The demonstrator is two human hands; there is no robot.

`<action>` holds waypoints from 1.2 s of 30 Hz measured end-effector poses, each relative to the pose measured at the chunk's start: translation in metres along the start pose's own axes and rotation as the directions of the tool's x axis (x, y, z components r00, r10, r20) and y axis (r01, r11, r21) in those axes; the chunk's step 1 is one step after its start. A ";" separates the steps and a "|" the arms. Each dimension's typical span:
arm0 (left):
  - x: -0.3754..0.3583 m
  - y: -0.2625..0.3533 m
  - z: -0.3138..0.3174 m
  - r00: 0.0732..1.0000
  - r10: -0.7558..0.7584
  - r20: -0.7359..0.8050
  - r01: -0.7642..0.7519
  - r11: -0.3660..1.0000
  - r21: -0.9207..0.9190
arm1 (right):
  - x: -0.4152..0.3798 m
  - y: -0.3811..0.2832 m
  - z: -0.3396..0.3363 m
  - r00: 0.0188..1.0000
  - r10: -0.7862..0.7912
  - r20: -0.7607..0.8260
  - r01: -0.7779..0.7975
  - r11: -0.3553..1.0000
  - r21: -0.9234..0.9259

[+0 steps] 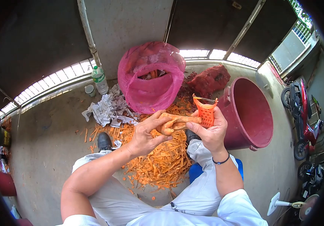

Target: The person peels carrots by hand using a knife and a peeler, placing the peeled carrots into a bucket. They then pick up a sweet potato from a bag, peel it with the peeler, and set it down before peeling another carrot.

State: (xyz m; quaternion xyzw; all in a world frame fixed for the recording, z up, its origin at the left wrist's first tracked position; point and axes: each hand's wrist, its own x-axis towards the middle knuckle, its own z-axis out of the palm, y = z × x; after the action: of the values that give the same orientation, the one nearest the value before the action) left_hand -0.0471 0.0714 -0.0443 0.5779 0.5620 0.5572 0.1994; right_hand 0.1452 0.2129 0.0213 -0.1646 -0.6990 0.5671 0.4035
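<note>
My left hand (147, 132) grips a pale peeled carrot (180, 121) at its near end, fingers wrapped around it. My right hand (211, 132) holds an orange peeler (205, 109) upright against the carrot's far end, its blade at the top. Both hands meet above a heap of orange carrot peelings (162, 158) on the concrete floor between my knees. A pink mesh sack (150, 77) stands open beyond the heap with carrots showing inside.
A large maroon bucket (262, 130) stands to the right. A red mesh bag (209, 80) lies behind it. Crumpled paper (107, 109), a plastic bottle (100, 80) and a small cup (90, 90) sit at left. Motorbikes (301, 113) are parked far right. My shoe (104, 141) rests by the peelings.
</note>
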 end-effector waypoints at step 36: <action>-0.114 -0.334 0.105 0.598 -0.760 0.253 0.798 0.595 -0.099 | 0.030 0.014 -0.039 0.965 0.258 0.052 -0.261 0.964 0.058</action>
State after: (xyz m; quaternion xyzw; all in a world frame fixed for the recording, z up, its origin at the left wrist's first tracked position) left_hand -0.0699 0.1094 -0.4096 0.2983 0.6778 0.4109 0.5319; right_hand 0.1532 0.2636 0.0210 -0.2290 -0.6614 0.6408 0.3155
